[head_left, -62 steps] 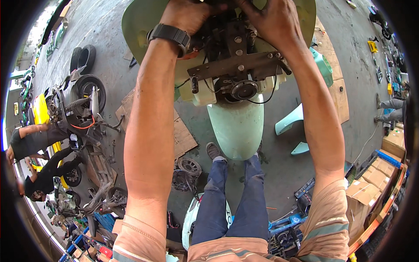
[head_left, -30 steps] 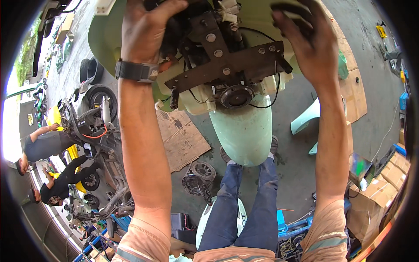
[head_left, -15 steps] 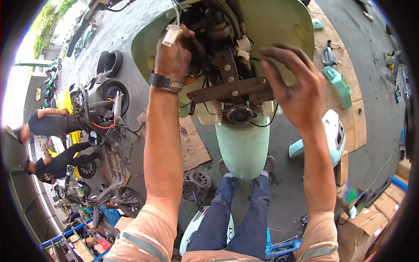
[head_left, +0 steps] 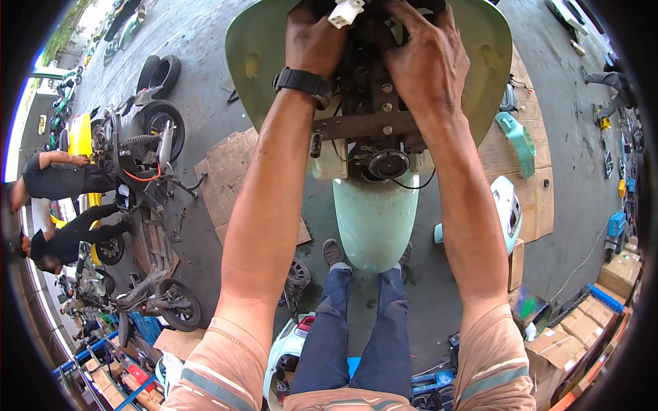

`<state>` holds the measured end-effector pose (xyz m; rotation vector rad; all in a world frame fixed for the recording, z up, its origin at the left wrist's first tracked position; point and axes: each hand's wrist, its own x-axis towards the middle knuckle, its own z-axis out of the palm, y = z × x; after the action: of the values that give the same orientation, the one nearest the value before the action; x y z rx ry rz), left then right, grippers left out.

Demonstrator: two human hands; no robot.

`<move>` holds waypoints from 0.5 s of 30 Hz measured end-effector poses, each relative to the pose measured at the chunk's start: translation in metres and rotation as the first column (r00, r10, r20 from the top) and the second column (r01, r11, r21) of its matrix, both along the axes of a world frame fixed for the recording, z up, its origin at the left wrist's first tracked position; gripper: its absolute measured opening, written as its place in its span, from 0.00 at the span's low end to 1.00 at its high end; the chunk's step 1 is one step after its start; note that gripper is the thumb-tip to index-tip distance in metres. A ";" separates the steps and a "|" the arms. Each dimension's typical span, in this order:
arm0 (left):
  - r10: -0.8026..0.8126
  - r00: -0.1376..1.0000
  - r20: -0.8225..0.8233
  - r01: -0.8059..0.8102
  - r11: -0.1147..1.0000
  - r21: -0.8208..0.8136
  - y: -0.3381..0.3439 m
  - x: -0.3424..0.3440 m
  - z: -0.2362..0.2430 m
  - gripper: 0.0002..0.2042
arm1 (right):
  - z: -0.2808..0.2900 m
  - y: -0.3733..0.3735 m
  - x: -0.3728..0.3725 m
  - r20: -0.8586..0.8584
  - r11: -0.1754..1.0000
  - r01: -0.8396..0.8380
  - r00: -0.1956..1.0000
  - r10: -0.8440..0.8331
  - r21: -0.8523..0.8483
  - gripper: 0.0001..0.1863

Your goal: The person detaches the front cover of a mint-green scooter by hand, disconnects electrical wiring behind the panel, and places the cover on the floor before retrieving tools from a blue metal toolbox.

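Both your left hand [head_left: 312, 44] and right hand [head_left: 430, 65] flank the white plug [head_left: 345, 12], top centre; whether fingers grip can't be told; don't yank.

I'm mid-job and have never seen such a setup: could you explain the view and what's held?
No robot here. A wide camera worn on the head looks down, so straight edges bend. The wearer's left hand and right hand, both bare, reach into the dark middle of what looks like a scooter's front, framed by a green panel. A white plug shows by the left hand; whether either grip holds anything is hidden. Lower: a round horn and a green fender. On the floor, a cardboard sheet at right bears a green part; two loose tyres are at left.
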<state>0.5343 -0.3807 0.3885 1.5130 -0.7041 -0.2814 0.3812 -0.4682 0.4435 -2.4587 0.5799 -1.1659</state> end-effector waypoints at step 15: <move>-0.136 0.985 0.109 0.095 0.943 0.319 0.013 -0.008 0.039 0.16 | 0.005 -0.015 -0.006 -0.048 0.983 -0.115 0.993 0.109 -0.144 0.22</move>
<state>0.5262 -0.3673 0.4280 1.8072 -0.8856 -0.4011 0.3751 -0.4832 0.4483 -2.6056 0.3726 -1.1541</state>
